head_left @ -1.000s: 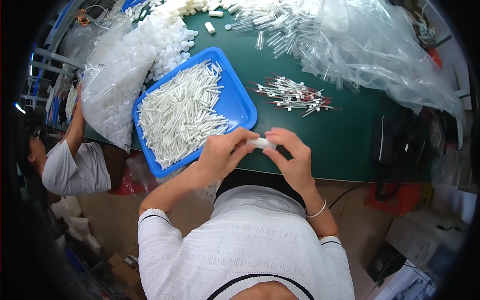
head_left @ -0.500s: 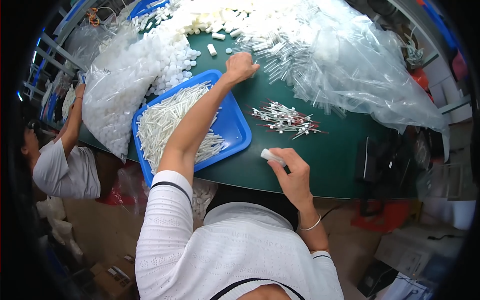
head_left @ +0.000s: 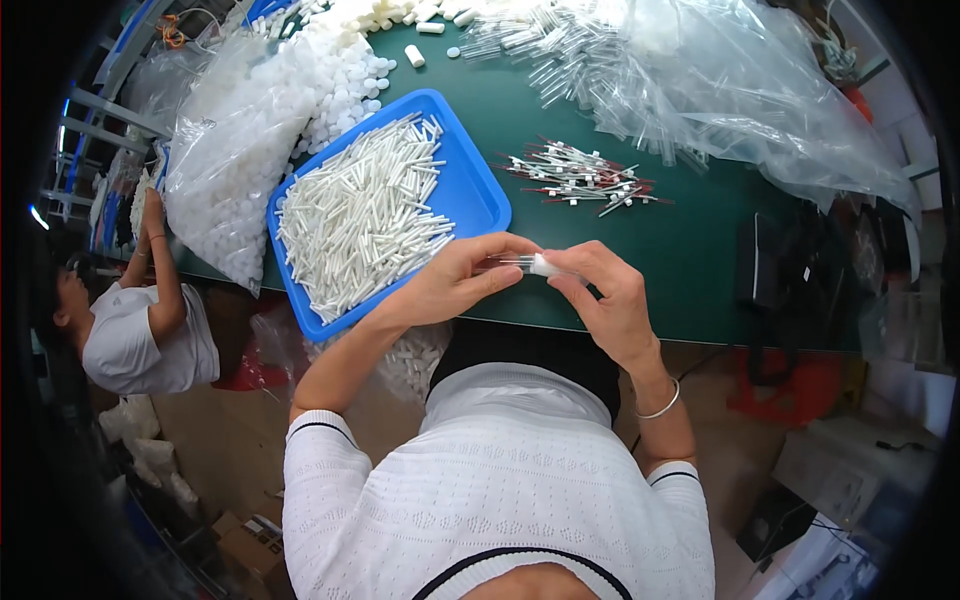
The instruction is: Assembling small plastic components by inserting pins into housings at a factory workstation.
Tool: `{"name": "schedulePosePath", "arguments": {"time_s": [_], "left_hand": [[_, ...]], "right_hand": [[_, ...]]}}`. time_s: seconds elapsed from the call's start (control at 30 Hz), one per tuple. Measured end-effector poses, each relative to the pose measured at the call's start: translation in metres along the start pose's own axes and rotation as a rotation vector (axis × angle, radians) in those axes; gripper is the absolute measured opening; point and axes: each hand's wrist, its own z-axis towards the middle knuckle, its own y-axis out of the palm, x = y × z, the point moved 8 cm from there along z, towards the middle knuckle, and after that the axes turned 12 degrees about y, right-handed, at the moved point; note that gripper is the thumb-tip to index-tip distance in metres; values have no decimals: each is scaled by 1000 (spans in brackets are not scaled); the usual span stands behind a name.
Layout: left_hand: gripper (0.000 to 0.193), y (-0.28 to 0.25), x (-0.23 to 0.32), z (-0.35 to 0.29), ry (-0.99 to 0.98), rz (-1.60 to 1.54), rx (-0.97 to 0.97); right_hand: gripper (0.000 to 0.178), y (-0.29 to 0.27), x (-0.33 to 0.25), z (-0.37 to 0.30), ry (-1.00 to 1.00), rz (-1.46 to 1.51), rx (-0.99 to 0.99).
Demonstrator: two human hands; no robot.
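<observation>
In front of my body, just past the table's near edge, my two hands meet. My left hand [head_left: 462, 278] pinches a slim clear tube [head_left: 510, 262] between thumb and fingers. Against the tube's right end is a small white cylinder [head_left: 543, 265], which my right hand [head_left: 610, 290] grips. Whether the tube goes into the cylinder or only touches it I cannot tell. To the left lies a blue tray [head_left: 472, 190] full of short white sticks [head_left: 360, 215]. Beyond my right hand sits a small heap of thin red and white stems with white bits [head_left: 582, 178].
Loose clear tubes [head_left: 570, 50] spill at the far side beside a large clear plastic bag [head_left: 740, 110]. A bag of round white caps [head_left: 235, 165] stands left, with another person [head_left: 150, 330] beyond it. A black box [head_left: 765, 265] is at the right.
My left hand has drawn back from the far tubes to the right hand and now holds a clear tube. My right hand keeps the white cylinder. The view has shifted slightly.
</observation>
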Motion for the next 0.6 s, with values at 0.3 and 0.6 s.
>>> {"name": "schedulePosePath", "arguments": {"time_s": [0.3,0.6], "left_hand": [[22,4,15,-16,-55,311,-49],[27,24,-4,-24,-114,153,-60]], "right_hand": [[31,6,-10,-7,61,-2,-137],[14,29,28,-23,445,548,-322]]}}
